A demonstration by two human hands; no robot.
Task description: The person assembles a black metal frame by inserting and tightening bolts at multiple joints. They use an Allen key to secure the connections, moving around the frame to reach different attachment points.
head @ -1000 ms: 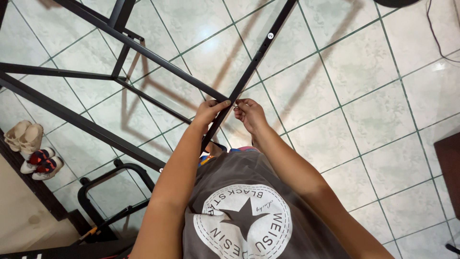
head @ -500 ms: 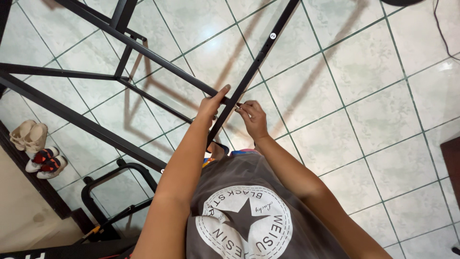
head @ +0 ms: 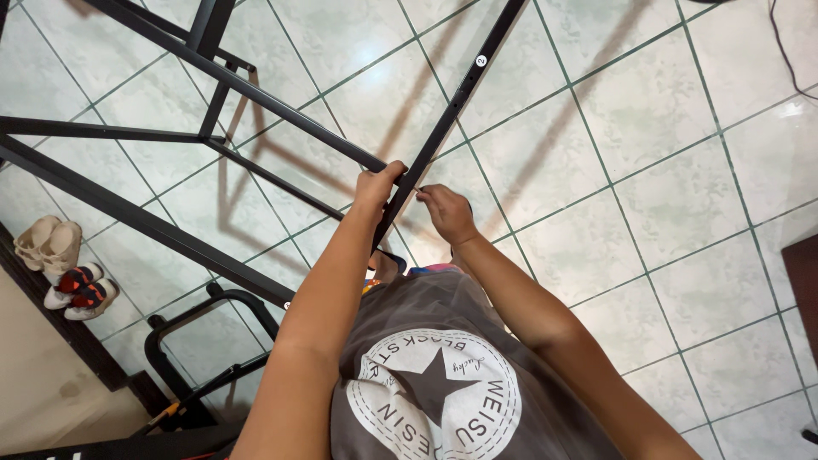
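The left hand is closed around the near end of a long black metal bar, right where it meets the rest of a black metal frame standing on the floor; the right hand sits just beside it, fingers curled at the same joint, but whether it pinches something small there I cannot tell. The bar runs up and away from the hands, with a small round white sticker partway along. It looks stiff and hollow — probably light for its length, smooth-painted and a bit slippery, so a grip near the joint seems steadier than one out along the span. Below is a pale tiled floor with green grout lines, glossy under the light. At the left edge, two pairs of shoes sit by a dark ledge — a curved black tube frame stands nearer.
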